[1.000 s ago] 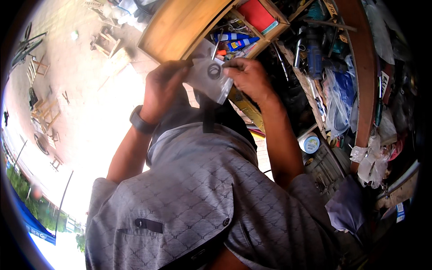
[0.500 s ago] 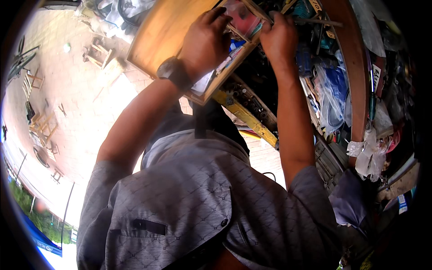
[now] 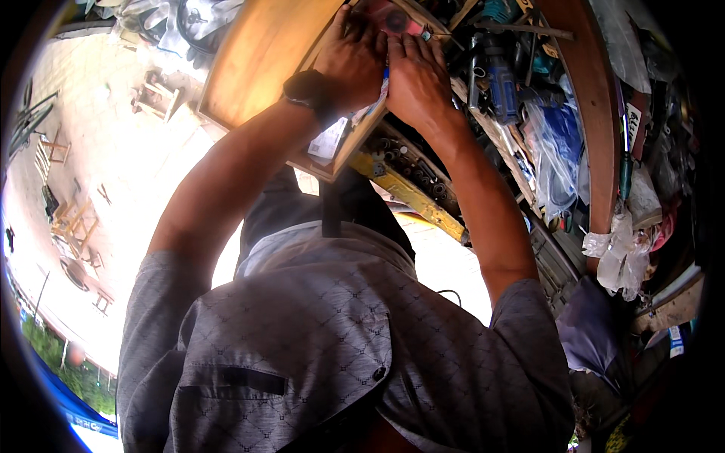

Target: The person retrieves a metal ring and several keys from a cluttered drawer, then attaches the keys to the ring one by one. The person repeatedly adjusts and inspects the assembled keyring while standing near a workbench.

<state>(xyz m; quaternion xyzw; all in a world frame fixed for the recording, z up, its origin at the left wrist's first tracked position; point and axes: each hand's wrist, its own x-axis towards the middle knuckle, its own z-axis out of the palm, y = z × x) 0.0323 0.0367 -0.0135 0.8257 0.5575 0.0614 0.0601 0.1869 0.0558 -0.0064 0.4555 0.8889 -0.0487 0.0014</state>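
Note:
My left hand [image 3: 351,68], with a dark band at the wrist, rests over a narrow wooden compartment [image 3: 349,160]. Its fingers point toward the far end, slightly apart. Close against it lies my right hand [image 3: 420,79], fingers stretched out over the same compartment. Just beyond the fingertips is a red item [image 3: 377,11], partly hidden. A white printed paper [image 3: 328,141] sticks out near the compartment's near end. Most of the other contents are covered by my hands. A wide tan wooden panel [image 3: 264,64] with a raised edge adjoins the compartment on the left.
Below the compartment, a yellow-edged drawer [image 3: 414,192] holds small dark metal parts. A blue tool [image 3: 501,87] and plastic-wrapped goods [image 3: 555,162] crowd the right, beside a curved brown wooden edge [image 3: 596,136]. Small wooden stools [image 3: 158,97] stand on the paved floor at left.
My right hand has moved left and nearer, from the compartment's far right edge to beside my left hand. Its fingers have straightened. The blue tool at right has come into view.

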